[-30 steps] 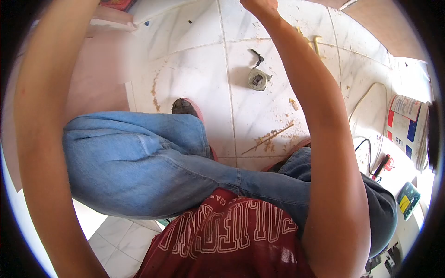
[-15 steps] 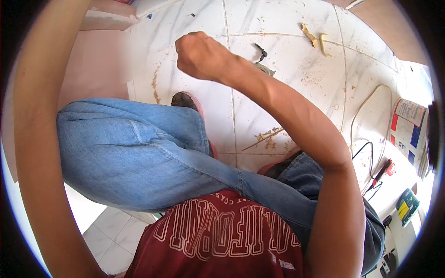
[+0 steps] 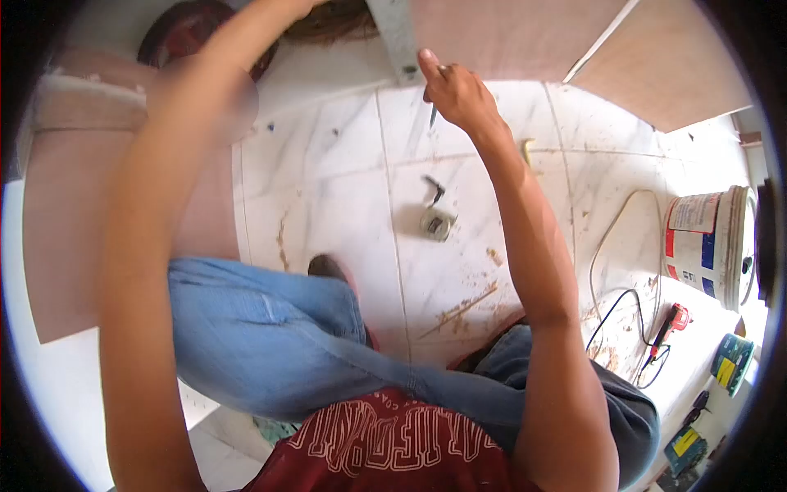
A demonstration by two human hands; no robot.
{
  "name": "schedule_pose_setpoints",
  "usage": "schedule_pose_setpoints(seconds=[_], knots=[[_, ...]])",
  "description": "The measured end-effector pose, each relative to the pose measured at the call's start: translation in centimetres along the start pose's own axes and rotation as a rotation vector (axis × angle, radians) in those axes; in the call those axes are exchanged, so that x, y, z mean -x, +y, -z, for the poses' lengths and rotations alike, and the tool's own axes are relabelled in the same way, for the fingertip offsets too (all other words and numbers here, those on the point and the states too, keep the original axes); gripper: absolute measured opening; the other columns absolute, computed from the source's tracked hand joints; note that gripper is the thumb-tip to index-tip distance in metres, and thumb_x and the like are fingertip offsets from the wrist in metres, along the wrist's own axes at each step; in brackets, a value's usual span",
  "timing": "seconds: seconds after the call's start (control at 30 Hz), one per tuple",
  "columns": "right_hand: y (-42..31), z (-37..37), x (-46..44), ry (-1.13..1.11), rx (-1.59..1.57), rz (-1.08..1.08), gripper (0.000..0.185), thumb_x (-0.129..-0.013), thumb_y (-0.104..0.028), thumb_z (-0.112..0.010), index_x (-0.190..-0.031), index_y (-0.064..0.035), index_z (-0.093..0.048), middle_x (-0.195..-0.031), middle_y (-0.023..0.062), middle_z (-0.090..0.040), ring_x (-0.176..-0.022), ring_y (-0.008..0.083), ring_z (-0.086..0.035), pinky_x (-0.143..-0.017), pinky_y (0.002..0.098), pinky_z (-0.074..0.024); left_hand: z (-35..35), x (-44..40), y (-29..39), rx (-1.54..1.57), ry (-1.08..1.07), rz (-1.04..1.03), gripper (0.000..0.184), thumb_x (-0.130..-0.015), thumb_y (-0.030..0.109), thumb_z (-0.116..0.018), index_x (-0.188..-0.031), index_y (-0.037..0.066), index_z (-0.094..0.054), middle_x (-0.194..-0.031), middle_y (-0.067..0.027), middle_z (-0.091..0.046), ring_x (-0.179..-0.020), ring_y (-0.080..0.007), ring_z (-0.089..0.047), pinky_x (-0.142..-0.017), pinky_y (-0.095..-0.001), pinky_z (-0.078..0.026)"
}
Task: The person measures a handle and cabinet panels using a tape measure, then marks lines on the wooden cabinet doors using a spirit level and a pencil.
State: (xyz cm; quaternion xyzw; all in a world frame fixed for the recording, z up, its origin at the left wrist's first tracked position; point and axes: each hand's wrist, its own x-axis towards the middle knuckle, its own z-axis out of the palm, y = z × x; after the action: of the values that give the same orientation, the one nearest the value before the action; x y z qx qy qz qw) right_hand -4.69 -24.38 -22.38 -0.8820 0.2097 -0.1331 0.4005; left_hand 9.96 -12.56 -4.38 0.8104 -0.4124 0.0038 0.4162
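My right hand (image 3: 461,97) is closed around a thin, dark, pointed tool (image 3: 433,116) whose tip points down; its exact kind is unclear. The thumb stretches upward beside a grey strip with a hole (image 3: 399,37), which borders a pinkish-brown panel (image 3: 500,41). I cannot tell whether the hand touches either. My left forearm (image 3: 193,98), blurred, reaches up past the top edge, so the left hand is cut off. Near that wrist are a brown coiled bundle (image 3: 336,23) and a dark red round thing (image 3: 184,34).
On the tiled floor lie a small pale roundish object (image 3: 438,223), a black piece (image 3: 434,191), a thin stick (image 3: 459,312) and scattered debris. At right stand a white bucket (image 3: 697,238), a red corded tool (image 3: 675,318) and a green box (image 3: 732,363). Another panel (image 3: 672,66) leans at upper right.
The view has tilted upward, showing more panels at the top. My right hand has moved right and now shows a thin pointed tool. The left arm has swung inward to the right.
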Motion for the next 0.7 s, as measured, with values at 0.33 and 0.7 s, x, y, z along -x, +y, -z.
schedule_pose_setpoints(seconds=[0.33,0.7], knots=[[-0.6,3.0,3.3,0.338,-0.885,0.129,0.027,-0.096,-0.013,-0.065,-0.117,0.0015,-0.071,-0.093,0.0155,-0.076,-0.077,0.0153,-0.072,-0.075,0.0289,-0.0556,-0.4,-1.0,-3.1,0.084,0.025,-0.007,0.054,-0.096,0.015,-0.062,-0.14,0.001,-0.034,-0.125,-0.0169,-0.058,-0.101,-0.0251,-0.064,-0.062,-0.0353,-0.059],[-2.4,1.0,1.3,0.392,-0.701,0.322,0.027,-0.095,-0.008,-0.064,-0.12,-0.0039,-0.071,-0.104,0.0181,-0.074,-0.089,0.0231,-0.073,-0.081,0.0315,-0.0553,-0.7,-1.5,-4.3,0.144,0.022,-0.069,0.077,-0.096,0.028,-0.069,-0.147,-0.001,-0.019,-0.138,-0.0198,-0.048,-0.12,-0.0295,-0.059,-0.074,-0.0392,-0.064]])
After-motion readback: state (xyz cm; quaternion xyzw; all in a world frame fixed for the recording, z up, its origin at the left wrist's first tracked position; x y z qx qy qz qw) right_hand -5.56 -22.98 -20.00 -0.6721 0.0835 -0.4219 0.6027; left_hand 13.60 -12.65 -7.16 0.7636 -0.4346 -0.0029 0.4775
